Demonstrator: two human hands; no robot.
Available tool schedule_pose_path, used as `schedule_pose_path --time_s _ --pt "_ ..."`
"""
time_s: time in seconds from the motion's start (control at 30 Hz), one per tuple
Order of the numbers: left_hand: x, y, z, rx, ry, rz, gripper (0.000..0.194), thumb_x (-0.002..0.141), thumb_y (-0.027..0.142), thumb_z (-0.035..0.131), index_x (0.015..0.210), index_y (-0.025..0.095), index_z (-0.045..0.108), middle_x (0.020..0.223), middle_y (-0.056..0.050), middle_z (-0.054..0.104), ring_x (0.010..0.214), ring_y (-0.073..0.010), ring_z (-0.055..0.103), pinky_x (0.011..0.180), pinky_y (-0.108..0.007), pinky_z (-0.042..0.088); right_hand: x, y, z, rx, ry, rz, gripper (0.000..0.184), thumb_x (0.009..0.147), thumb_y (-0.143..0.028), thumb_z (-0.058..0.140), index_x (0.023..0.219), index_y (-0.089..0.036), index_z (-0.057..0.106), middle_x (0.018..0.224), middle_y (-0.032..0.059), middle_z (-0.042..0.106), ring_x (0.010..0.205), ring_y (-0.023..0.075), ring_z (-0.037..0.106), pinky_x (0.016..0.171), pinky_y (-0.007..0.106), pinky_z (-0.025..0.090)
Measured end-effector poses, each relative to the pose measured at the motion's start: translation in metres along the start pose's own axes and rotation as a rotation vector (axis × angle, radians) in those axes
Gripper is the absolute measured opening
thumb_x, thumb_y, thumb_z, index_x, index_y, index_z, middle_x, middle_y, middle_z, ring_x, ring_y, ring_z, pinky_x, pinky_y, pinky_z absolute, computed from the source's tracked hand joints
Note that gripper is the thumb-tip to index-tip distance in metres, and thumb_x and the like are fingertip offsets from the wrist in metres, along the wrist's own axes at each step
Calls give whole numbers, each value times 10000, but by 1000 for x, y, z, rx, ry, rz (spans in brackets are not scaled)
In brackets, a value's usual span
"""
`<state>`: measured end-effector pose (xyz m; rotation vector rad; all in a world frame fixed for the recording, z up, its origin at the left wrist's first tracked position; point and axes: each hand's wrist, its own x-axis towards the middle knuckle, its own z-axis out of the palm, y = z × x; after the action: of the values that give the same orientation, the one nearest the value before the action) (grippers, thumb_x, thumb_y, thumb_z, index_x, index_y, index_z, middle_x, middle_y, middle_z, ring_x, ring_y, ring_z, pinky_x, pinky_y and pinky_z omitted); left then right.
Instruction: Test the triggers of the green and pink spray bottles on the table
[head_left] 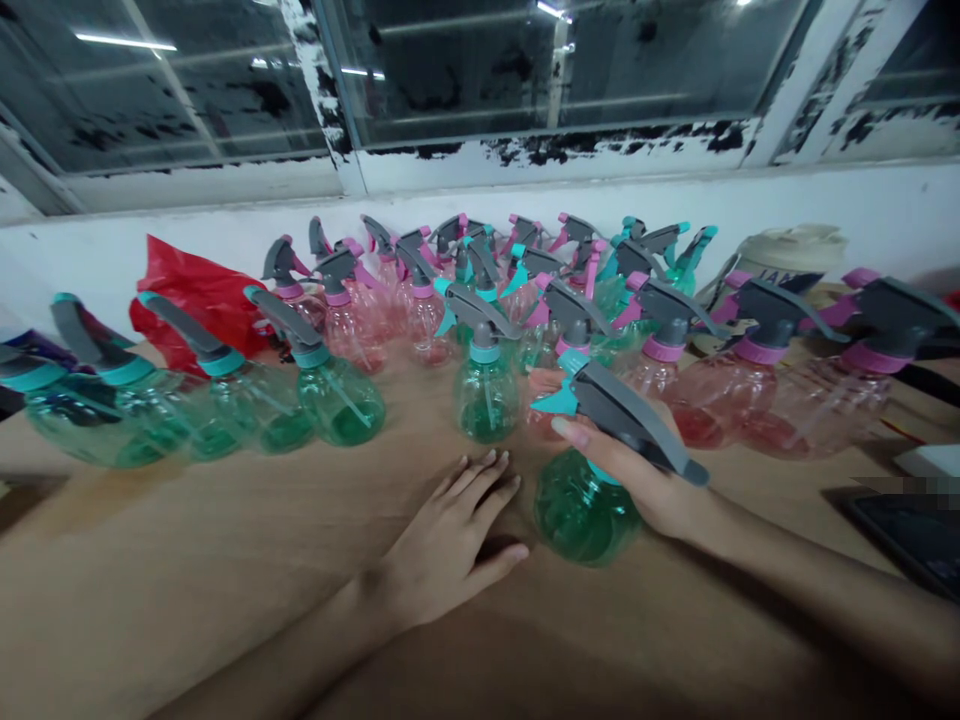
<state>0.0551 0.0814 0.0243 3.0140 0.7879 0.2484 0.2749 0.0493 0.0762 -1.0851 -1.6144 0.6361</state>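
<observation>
My right hand (660, 480) is wrapped round the neck of a green spray bottle (585, 515) with a grey and teal trigger head. The bottle tilts slightly, its nozzle towards the left. Flat on the table (247, 580), with fingers stretched forward, lies my left hand (450, 545); it holds nothing. Just beyond its fingertips another green spray bottle (486, 400) stands upright. Whether the held bottle's base touches the table I cannot tell.
Several green spray bottles (337, 400) line the left. Pink spray bottles (705, 400) stand at right, with mixed ones behind. A red plastic bag (195, 300), a pale printed bag (791, 250) and a dark phone-like device (911, 535) lie around. Windows (555, 70) rise behind.
</observation>
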Motion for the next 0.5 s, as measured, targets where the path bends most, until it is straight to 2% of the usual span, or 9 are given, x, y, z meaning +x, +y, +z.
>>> schedule_pose_path --time_s 0.13,0.5 --pt "0 1 -1 18 -11 2 595 948 511 440 1390 114 398 1484 -131 350 1380 -258 276 1114 -441 254 0 -3 1 -33 62 14 182 841 -371 611 742 -251 516 669 -42 490 599 134 460 586 300 387" --pt "1 0 -1 9 -21 -3 602 947 509 447 1396 114 387 1488 -138 340 1384 -263 266 1110 -453 262 0 -2 0 27 50 71 184 825 -385 622 765 -238 529 673 -36 493 599 138 449 568 299 363"
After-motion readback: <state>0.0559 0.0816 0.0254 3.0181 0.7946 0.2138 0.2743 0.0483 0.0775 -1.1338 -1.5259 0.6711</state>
